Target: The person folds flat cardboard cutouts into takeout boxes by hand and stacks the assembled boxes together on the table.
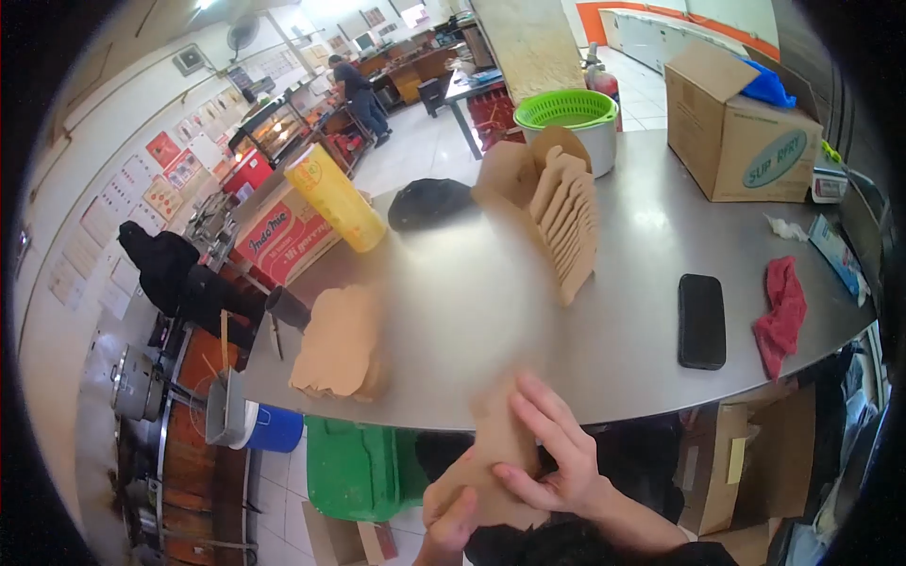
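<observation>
A brown cardboard piece (pixel 500 453) is held between both hands at the front edge of the steel table (pixel 623 377). My left hand (pixel 448 522) grips its lower left part, thumb on top. My right hand (pixel 557 453) holds its right side, fingers along the upper edge and thumb on the face. Flat brown cardboard pieces (pixel 338 341) lie stacked at the table's left. Farther back, a row of folded cardboard pieces (pixel 566 212) stands nested together. A blurred patch covers the middle of the view.
A black phone (pixel 701 322) and red cloth (pixel 781 318) lie at the right. Behind are a large box (pixel 746 132), a green basket (pixel 564 109), a yellow roll (pixel 336 198) and a red-printed box (pixel 288 233). Two people (pixel 359 96) (pixel 189 278) stand farther off.
</observation>
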`<state>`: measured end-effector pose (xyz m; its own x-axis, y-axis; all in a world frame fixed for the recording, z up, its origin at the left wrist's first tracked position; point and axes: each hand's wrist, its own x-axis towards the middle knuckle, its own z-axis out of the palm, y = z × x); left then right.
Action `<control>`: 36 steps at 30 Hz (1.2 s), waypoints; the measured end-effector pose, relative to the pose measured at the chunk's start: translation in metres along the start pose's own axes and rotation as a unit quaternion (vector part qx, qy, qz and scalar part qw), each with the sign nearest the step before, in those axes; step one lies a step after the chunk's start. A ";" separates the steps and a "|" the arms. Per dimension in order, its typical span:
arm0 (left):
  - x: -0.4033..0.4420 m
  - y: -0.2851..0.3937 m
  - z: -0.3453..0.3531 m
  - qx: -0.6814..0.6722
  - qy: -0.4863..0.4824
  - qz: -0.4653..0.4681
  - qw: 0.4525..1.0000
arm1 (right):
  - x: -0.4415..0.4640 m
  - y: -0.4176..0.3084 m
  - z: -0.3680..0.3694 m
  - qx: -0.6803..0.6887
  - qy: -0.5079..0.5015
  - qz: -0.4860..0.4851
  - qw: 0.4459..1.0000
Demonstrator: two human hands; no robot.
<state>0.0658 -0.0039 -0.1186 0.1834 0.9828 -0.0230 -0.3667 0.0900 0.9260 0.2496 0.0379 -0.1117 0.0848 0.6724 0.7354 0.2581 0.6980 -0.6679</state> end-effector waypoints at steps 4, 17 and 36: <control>0.006 0.000 -0.013 -0.092 -0.089 0.065 0.990 | 0.005 -0.007 -0.004 0.067 -0.010 0.012 0.998; 0.029 0.038 -0.035 0.100 -0.318 0.221 0.916 | 0.013 -0.013 -0.026 0.131 -0.173 -0.015 0.976; 0.018 0.048 0.012 0.070 0.019 0.036 0.997 | -0.016 -0.020 -0.013 0.112 -0.112 0.009 0.987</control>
<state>0.0627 0.0163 -0.0704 0.1249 0.9916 0.0332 -0.2460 -0.0015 0.9693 0.2557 0.0098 -0.1092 -0.1341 0.7056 0.6958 0.0368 0.7052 -0.7081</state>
